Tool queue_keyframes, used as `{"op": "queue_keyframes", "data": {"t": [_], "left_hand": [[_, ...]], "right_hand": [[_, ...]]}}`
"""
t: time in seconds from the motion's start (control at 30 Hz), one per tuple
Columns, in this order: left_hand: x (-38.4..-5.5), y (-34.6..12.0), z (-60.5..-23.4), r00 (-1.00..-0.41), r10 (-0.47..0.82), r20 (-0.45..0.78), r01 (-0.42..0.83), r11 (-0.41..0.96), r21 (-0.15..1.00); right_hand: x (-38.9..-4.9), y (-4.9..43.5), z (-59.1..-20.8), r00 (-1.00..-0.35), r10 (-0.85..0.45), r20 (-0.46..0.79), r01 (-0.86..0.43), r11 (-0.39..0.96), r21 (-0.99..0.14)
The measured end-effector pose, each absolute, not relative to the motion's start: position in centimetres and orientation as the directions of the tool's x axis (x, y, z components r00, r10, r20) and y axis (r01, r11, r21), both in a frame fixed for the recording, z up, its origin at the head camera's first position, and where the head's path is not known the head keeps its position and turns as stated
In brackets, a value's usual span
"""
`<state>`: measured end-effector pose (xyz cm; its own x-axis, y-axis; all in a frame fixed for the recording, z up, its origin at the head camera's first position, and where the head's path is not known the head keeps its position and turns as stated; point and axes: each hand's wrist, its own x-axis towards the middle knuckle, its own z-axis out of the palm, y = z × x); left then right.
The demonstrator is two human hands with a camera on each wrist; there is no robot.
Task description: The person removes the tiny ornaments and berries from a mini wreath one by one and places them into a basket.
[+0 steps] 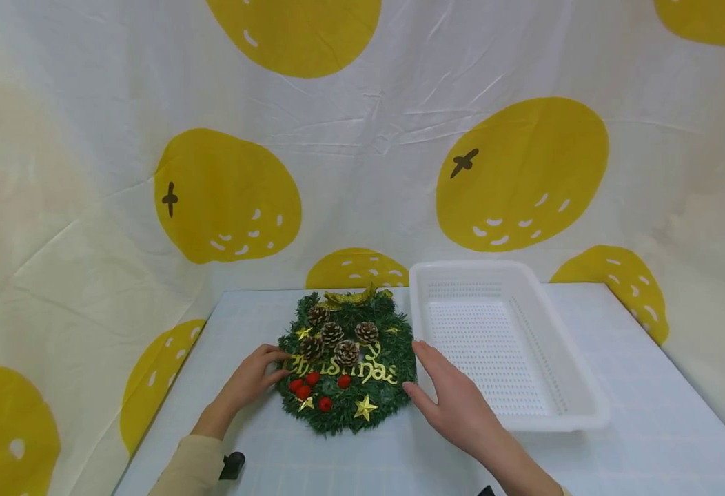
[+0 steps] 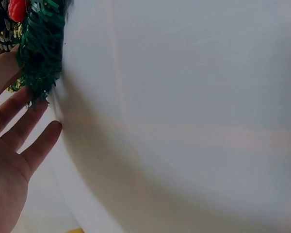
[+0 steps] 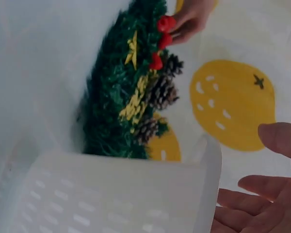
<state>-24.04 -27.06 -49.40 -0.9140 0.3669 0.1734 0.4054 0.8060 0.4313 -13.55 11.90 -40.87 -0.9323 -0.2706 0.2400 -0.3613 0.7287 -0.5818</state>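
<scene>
On the table lies a round green Christmas wreath (image 1: 378, 403), carrying pine cones (image 1: 346, 353), red berries (image 1: 303, 391), gold stars (image 1: 365, 408), a gold bow (image 1: 350, 297) and gold lettering that reads "Christmas". My left hand (image 1: 249, 379) touches its left side with thumb and fingers spread at the edge. In the left wrist view, the fingertips of the left hand (image 2: 14, 150) reach the green tinsel (image 2: 41, 58). At the opposite side, my right hand (image 1: 455, 399) is held with thumb and fingers apart, close to the wreath's right edge. It overlaps the basket's left rim.
A white perforated plastic basket (image 1: 570, 344) stands on the table just right of the wreath. Behind the table hangs a pale curtain (image 1: 369, 193) with large yellow fruit prints. A pale checked cloth (image 1: 654, 406) covers the tabletop.
</scene>
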Motion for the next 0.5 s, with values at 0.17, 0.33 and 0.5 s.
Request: {"op": "queue_keyframes", "data": {"t": [0.17, 0.33, 0.5], "left_hand": [[-23.8, -26.8, -49.8, -0.931, 0.326, 0.165, 0.365, 0.815, 0.449], [-23.5, -26.8, -49.7, -0.941, 0.304, 0.15, 0.338, 0.827, 0.449], [-23.5, -26.7, -49.7, -0.946, 0.294, 0.133, 0.323, 0.844, 0.429]], "right_hand": [[-12.9, 10.0, -41.3, -0.921, -0.263, 0.286, -0.388, 0.668, -0.635], [-12.6, 8.2, -42.0, -0.908, -0.285, 0.306, -0.418, 0.642, -0.643], [-12.7, 6.8, -42.7, -0.895, -0.322, 0.309, -0.446, 0.627, -0.639]]}}
